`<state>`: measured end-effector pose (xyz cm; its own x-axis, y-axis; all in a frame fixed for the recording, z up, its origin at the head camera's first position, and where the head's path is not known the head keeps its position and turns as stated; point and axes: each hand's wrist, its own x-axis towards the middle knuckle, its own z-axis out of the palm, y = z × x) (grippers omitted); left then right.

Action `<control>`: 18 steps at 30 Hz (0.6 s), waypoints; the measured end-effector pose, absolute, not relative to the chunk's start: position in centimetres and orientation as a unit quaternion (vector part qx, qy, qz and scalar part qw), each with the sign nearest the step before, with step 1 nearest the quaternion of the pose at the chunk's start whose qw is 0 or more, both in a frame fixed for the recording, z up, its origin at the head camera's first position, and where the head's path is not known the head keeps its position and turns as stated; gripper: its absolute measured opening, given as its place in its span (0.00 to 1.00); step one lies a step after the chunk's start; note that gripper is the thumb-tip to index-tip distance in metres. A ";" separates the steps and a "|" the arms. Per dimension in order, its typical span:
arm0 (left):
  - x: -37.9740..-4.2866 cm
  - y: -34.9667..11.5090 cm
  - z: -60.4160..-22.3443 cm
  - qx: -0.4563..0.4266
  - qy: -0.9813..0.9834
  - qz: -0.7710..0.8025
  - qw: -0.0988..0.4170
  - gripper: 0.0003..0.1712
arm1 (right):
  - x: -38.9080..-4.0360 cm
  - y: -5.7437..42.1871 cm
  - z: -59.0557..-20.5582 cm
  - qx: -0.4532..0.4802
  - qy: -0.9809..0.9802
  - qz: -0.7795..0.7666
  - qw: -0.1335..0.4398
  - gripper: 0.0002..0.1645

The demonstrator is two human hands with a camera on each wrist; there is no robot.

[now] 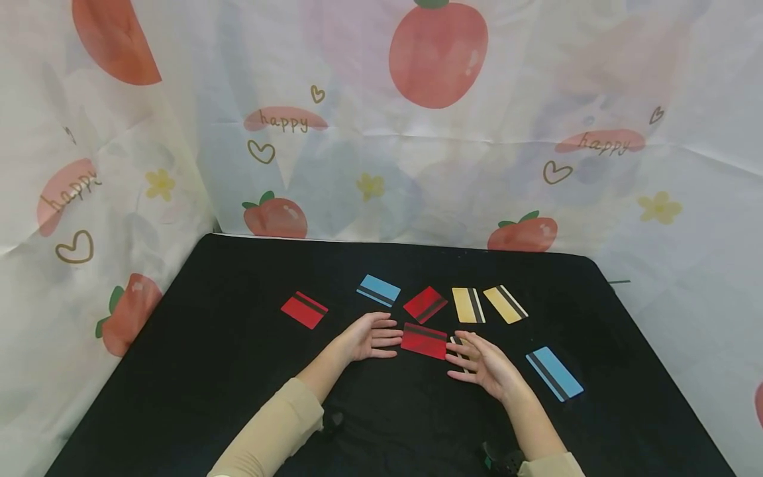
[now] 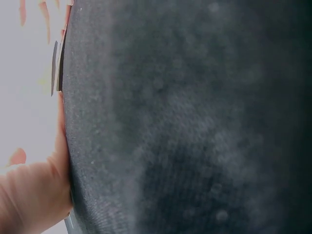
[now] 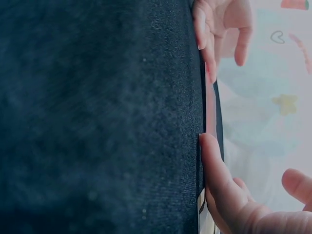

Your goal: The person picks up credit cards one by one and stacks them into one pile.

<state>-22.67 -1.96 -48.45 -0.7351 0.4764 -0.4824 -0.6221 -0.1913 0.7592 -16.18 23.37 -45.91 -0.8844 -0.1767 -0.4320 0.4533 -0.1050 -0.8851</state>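
Observation:
A red card with a dark stripe lies flat between the two hands. My left hand is at its left edge, fingers extended and spread, fingertips right at the card. From the other side my right hand reaches in with straight, spread fingers, its fingertips at the card's right edge. Partly hidden under those right fingers is a pale striped card. In the right wrist view, the red card shows edge-on between the fingertips of both hands. Neither hand grips anything.
Behind the hands lie a red card, a blue card, another red card and two gold cards. A blue card lies right of the right hand. Printed curtains border the black table.

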 end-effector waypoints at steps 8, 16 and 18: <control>-22.6 -1.8 -48.4 -0.054 0.566 0.746 0.346 0.28 | -16.2 23.6 -45.9 0.107 0.633 -0.734 0.221 0.34; -22.5 -1.5 -48.3 -0.055 0.596 0.726 0.338 0.24 | -16.2 23.6 -46.0 0.099 0.638 -0.729 0.228 0.33; -22.4 -1.4 -48.3 -0.058 0.601 0.724 0.332 0.22 | -16.1 23.7 -46.0 0.096 0.637 -0.730 0.230 0.34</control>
<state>-22.42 -1.37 -48.29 -0.7728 0.4118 -0.4829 -0.5506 -0.0564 0.8329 -16.14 23.66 -45.96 -0.8762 -0.2131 -0.4323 0.4572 -0.0836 -0.8854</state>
